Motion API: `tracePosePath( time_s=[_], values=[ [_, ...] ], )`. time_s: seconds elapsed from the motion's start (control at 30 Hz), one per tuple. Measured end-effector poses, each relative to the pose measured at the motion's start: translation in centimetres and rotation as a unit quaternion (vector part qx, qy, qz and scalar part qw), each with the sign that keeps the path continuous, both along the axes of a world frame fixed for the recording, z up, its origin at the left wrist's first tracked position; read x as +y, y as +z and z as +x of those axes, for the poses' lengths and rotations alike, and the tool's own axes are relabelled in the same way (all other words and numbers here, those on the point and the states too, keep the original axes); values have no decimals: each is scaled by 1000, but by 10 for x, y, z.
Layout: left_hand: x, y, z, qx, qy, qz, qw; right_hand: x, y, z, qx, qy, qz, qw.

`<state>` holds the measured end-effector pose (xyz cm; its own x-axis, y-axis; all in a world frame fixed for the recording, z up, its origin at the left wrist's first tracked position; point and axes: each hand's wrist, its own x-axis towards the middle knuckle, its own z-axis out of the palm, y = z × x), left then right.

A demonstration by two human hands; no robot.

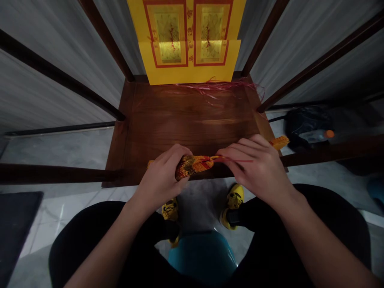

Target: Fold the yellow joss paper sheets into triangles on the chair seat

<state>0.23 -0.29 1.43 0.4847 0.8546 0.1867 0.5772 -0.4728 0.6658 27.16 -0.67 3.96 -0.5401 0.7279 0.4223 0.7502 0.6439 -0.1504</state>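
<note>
My left hand [168, 172] is closed round one half of a bundle of pleated yellow paper [195, 166] with red and dark print. The bundle narrows at its middle, where a thin red plastic string [240, 161] shows. My right hand [255, 166] is closed over the other half, whose folded orange-yellow end sticks out past the knuckles. The red string lies across the fingers of that hand. Both hands are just above the front edge of a brown wooden board [192, 120]. The right palm and its inner fingertips are hidden.
Large yellow printed sheets [192, 72] with red frames stand at the board's back. Loose pink-red plastic strands [216, 86] lie before them. Dark wooden legs [102, 36] rise round the board. A bottle with an orange cap [318, 135] and a dark bag [303, 120] are at the right.
</note>
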Motion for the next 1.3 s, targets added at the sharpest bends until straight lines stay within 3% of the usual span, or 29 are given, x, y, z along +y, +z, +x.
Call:
tracePosePath(
  time_s=[0.1,0.2,0.33,0.4,0.47,0.6,0.7,0.77,0.9,1.03,1.1,1.17,1.23,1.3],
  values=[
    [2,0,-4,3,-10,-14,1000,5,1,18,29,-36,-19,999],
    [4,2,-10,5,-10,-32,999,7,-1,43,122,-120,-36,985],
    [8,10,-22,-25,37,-109,993,8,-7,60,305,-262,-131,906],
    [14,14,-27,-65,42,-187,979,12,-13,59,381,-261,-172,870],
    [24,19,-29,-108,39,-254,960,21,-20,56,422,-233,-195,854],
    [46,27,-27,-139,62,-332,931,46,-39,55,397,-199,-223,868],
    [58,22,-24,-95,65,-359,926,60,-55,59,389,-206,-229,868],
    [61,12,-24,-25,73,-319,945,63,-64,61,346,-223,-222,884],
    [55,-8,-21,95,104,-168,976,57,-69,60,201,-239,-171,934],
    [36,-5,-6,197,96,32,975,44,-65,58,127,-226,-122,958],
    [27,1,9,225,47,115,966,40,-65,58,95,-216,-108,966],
    [21,4,26,236,-40,155,958,37,-66,58,62,-204,-93,973],
    [18,2,41,239,-113,146,953,36,-68,58,43,-196,-83,976],
    [18,-3,52,244,-133,117,953,35,-69,58,39,-189,-80,978]
  ],
)
